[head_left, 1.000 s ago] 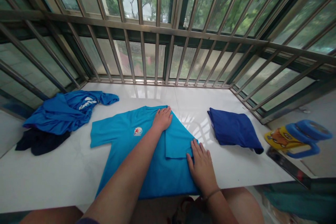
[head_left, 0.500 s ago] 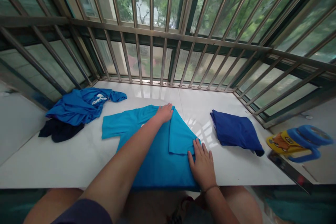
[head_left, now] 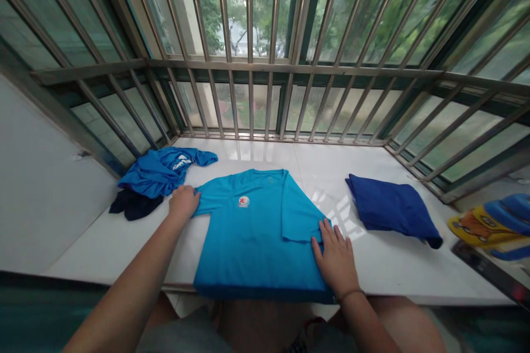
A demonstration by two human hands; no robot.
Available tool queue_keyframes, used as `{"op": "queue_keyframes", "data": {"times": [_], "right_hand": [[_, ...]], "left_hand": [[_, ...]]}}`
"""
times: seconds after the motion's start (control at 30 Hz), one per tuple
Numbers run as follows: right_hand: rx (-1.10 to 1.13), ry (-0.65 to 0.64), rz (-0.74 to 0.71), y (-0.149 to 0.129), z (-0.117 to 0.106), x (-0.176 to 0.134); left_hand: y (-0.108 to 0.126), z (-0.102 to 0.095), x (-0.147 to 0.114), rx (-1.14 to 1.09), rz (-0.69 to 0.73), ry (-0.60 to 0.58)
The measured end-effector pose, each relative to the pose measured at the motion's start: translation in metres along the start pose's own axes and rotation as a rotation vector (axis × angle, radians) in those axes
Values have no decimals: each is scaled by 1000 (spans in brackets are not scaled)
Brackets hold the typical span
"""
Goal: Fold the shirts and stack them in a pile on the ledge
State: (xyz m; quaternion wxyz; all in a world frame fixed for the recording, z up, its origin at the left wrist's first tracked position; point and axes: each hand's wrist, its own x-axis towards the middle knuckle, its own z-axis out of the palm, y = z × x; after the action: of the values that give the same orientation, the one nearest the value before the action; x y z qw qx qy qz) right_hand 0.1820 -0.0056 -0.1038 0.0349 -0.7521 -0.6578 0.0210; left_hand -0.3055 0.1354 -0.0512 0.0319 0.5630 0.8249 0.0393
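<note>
A light blue T-shirt [head_left: 248, 237] lies spread on the white sill, its collar toward the window and its hem hanging over the front edge. A small white and red emblem marks its chest. The right-hand sleeve is folded inward over the body. My left hand [head_left: 184, 202] has its fingers curled round the end of the sleeve on the left, pinching the cloth. Flat on the shirt's right edge, beside the folded sleeve, rests my right hand [head_left: 336, 256], fingers stretched out.
Crumpled blue clothing [head_left: 155, 174] sits at the left on a dark cloth [head_left: 134, 205]. To the right lies a folded navy garment [head_left: 391, 204]. Farther right is a yellow and blue mug [head_left: 492, 223] near a dark flat box [head_left: 488, 273]. Metal bars [head_left: 265, 69] line the window behind.
My left hand has moved left from the collar area to the far sleeve and closed on its end. My right hand stays on the shirt's right edge. The view has shifted slightly left.
</note>
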Motion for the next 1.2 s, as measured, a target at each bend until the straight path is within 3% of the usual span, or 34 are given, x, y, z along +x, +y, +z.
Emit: {"op": "queue_keyframes", "data": {"times": [0.1, 0.27, 0.37, 0.43, 0.5, 0.57, 0.63, 0.77, 0.87, 0.93, 1.07, 1.2], "right_hand": [[-5, 7, 0, 0, 0, 0], [-3, 3, -6, 0, -1, -1], [-1, 7, -4, 0, -1, -1], [-3, 9, -7, 0, 0, -1], [-1, 14, -12, 0, 1, 0], [5, 22, -15, 1, 2, 0], [13, 32, -17, 1, 4, 0], [22, 71, -18, 2, 3, -2], [34, 176, -73, -8, -8, -6], [82, 185, -217, -25, -18, -9], [142, 18, -554, -84, -35, -6], [89, -84, -635, -147, -39, 17]], "left_hand": [[6, -5, 1, 3, 64, -22], [39, -23, -18, -23, 176, 52], [55, -32, -52, -126, 525, 61], [57, -34, -82, -245, 787, -75], [53, -31, -110, -363, 891, -246], [44, -21, -128, -447, 858, -301], [31, -8, -133, -482, 781, -210], [-1, 22, -113, -418, 620, 28], [-19, 37, -94, -325, 525, 73], [-25, 42, -86, -310, 503, 70], [-24, 43, -77, -409, 563, 34], [-14, 37, -70, -510, 619, -33]]}}
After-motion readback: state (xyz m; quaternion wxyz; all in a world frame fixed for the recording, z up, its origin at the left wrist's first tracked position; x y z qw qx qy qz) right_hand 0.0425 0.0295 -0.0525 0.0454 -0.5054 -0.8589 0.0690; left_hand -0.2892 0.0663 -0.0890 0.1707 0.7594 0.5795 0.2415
